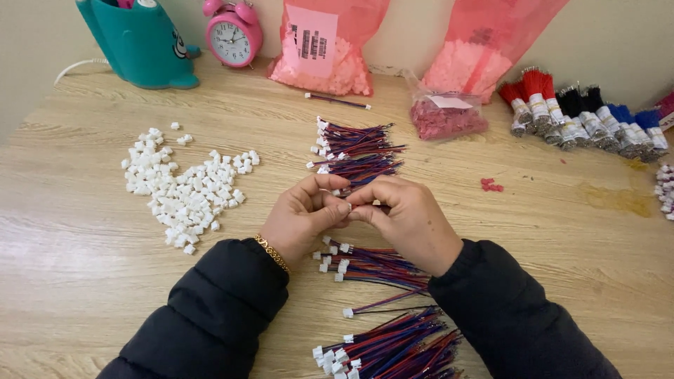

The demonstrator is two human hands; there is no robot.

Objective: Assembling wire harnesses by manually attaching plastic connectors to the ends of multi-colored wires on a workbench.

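Note:
My left hand [303, 216] and my right hand [408, 216] meet fingertip to fingertip over the middle of the wooden table [84, 238], pinching a small piece between them; what it is stays hidden by the fingers. Just beyond the hands lies a pile of red-and-blue wires with white connectors [357, 153]. A second such bundle [372, 265] lies under my wrists, and a third [393, 347] sits at the near edge. A heap of loose white connector housings [184, 188] is spread to the left of my left hand.
Two pink bags of white parts [324, 49] [484, 52] and a small clear bag of red parts [446, 116] stand at the back. Taped bundles of red, black and blue wires [586, 121] lie far right. A pink alarm clock [232, 34] and teal holder [140, 43] are back left.

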